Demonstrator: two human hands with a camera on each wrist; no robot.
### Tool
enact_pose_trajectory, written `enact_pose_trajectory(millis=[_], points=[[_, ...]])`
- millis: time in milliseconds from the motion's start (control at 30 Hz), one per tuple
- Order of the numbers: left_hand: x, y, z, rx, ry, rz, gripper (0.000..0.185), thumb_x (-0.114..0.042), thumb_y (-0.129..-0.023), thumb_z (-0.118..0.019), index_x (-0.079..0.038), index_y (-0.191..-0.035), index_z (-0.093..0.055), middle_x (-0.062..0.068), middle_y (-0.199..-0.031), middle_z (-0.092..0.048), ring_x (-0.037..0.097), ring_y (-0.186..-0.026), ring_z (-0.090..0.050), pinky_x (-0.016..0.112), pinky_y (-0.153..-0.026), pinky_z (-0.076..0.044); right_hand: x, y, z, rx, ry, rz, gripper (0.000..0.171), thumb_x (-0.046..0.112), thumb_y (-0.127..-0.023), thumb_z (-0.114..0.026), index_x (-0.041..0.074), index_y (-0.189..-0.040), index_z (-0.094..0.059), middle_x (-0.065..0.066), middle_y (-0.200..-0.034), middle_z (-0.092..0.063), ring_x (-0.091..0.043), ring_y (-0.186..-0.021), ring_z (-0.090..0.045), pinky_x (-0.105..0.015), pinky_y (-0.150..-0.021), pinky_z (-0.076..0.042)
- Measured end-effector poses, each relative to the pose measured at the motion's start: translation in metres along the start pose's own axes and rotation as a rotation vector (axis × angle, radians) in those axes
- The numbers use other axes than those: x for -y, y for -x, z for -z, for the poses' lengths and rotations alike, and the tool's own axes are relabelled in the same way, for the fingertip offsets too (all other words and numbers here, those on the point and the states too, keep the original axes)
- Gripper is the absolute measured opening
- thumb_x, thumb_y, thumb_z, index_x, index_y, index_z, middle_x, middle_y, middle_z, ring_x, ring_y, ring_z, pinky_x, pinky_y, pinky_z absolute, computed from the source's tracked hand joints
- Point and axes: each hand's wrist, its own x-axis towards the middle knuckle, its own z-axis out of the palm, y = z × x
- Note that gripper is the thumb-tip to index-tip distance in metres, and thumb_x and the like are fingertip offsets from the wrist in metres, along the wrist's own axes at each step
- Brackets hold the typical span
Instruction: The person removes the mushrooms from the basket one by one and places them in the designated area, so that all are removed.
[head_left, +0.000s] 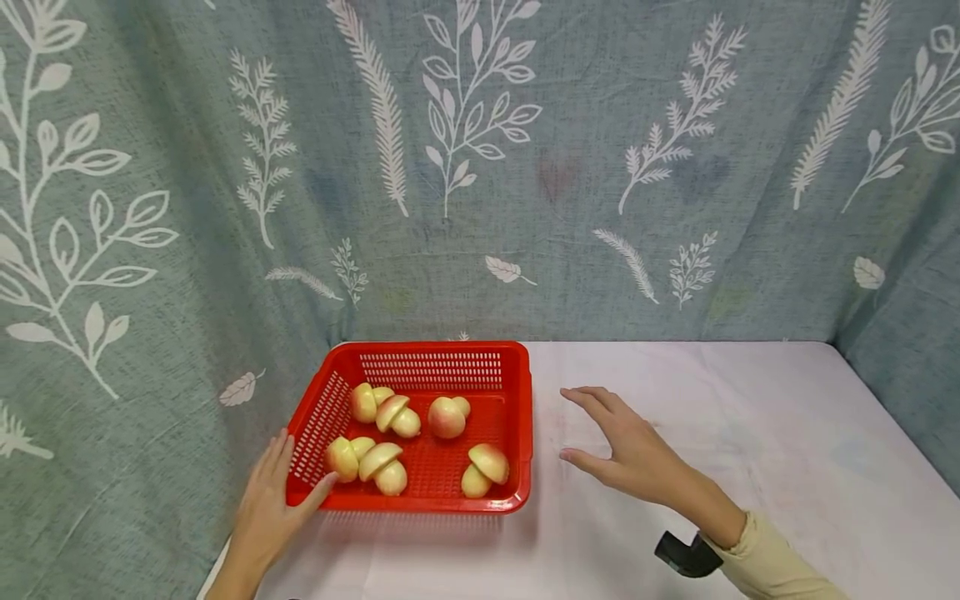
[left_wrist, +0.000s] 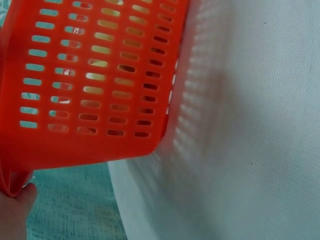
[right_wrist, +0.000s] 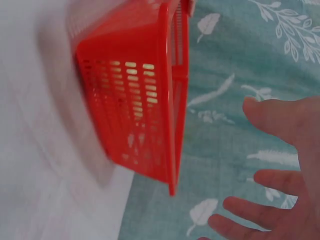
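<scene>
On white table (head_left: pixel 697 417): red slotted basket (head_left: pixel 420 503), yellow-pink mushroom-shaped pieces (head_left: pixel 491 463) inside.

No readable text, label, brand, number or sign in the head view or either wrist view. Only leaf and fern prints on the grey-green curtain (head_left: pixel 570 108), without letters or digits. Likewise unlettered on the visible sides of the red plastic basket (head_left: pixel 522 417) and the white-covered table (head_left: pixel 787 442).
</scene>
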Motion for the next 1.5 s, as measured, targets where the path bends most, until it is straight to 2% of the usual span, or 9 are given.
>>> enact_pose_trajectory(millis=[333,667,767,900,1000,1100,1333,1500], points=[[0.001,0.002,0.000,-0.023,-0.018,-0.014,0.083,-0.038,-0.082,-0.069,0.011,-0.139,-0.035,0.028,-0.145,-0.033,0.046,-0.131,-0.029,0.053,-0.110,-0.018,0.016,-0.027,-0.020,0.061,-0.081,0.033,0.058,0.040,-0.082,-0.072,0.015,-0.131,-0.054,0.002,-0.128,-0.051,-0.018,-0.118,-0.050,-0.043,-0.093,-0.046],[0.000,0.002,-0.002,-0.026,-0.018,0.010,0.083,-0.039,-0.083,-0.069,0.010,-0.140,-0.035,0.027,-0.145,-0.034,0.045,-0.131,-0.028,0.060,-0.105,-0.022,0.031,-0.059,-0.031,0.158,-0.116,0.071,0.044,0.033,-0.082,-0.072,0.012,-0.119,-0.061,0.000,-0.114,-0.059,-0.019,-0.104,-0.055,-0.040,-0.088,-0.047],[-0.001,0.002,-0.002,-0.025,-0.021,0.015,0.082,-0.039,-0.083,-0.069,0.009,-0.140,-0.035,0.027,-0.145,-0.034,0.045,-0.130,-0.029,0.061,-0.104,-0.023,0.036,-0.069,-0.034,0.223,-0.103,0.069,0.042,0.032,-0.082,-0.072,0.011,-0.117,-0.062,0.000,-0.111,-0.060,-0.018,-0.099,-0.055,-0.037,-0.084,-0.048],[-0.001,0.002,-0.001,-0.015,-0.023,0.025,0.082,-0.039,-0.083,-0.068,0.009,-0.141,-0.035,0.027,-0.145,-0.033,0.045,-0.131,-0.028,0.064,-0.102,-0.024,0.042,-0.085,-0.038,0.321,-0.086,0.050,0.042,0.032,-0.082,-0.072,0.010,-0.116,-0.062,-0.003,-0.112,-0.061,-0.020,-0.101,-0.054,-0.038,-0.085,-0.047],[-0.001,0.001,0.000,-0.003,-0.023,0.039,0.083,-0.040,-0.084,-0.067,0.008,-0.142,-0.033,0.026,-0.146,-0.032,0.044,-0.132,-0.026,0.065,-0.101,-0.024,0.046,-0.098,-0.044,0.397,-0.083,0.017,0.042,0.033,-0.081,-0.073,0.009,-0.115,-0.063,-0.004,-0.113,-0.062,-0.020,-0.105,-0.054,-0.038,-0.087,-0.047],[-0.001,0.001,0.000,0.005,-0.023,0.047,0.083,-0.040,-0.084,-0.066,0.008,-0.142,-0.032,0.026,-0.147,-0.031,0.044,-0.133,-0.026,0.065,-0.101,-0.024,0.050,-0.108,-0.052,0.480,-0.058,-0.033,0.045,0.035,-0.080,-0.074,0.009,-0.115,-0.063,-0.002,-0.112,-0.063,-0.018,-0.101,-0.054,-0.034,-0.083,-0.048],[-0.002,0.001,0.000,0.001,-0.022,0.053,0.083,-0.040,-0.084,-0.067,0.008,-0.142,-0.033,0.025,-0.147,-0.031,0.045,-0.132,-0.027,0.066,-0.100,-0.025,0.063,-0.124,-0.074,0.653,0.064,-0.125,0.041,0.040,-0.077,-0.076,0.013,-0.104,-0.063,0.005,-0.090,-0.057,-0.013,-0.088,-0.048,-0.026,-0.067,-0.044],[-0.004,0.001,0.001,0.003,-0.021,0.057,0.083,-0.039,-0.083,-0.068,0.006,-0.143,-0.033,0.024,-0.148,-0.031,0.044,-0.132,-0.026,0.067,-0.098,-0.025,0.067,-0.132,-0.088,0.740,0.111,-0.194,0.036,0.039,-0.075,-0.078,0.014,-0.091,-0.060,0.003,-0.080,-0.054,-0.012,-0.075,-0.049,-0.024,-0.061,-0.042]])
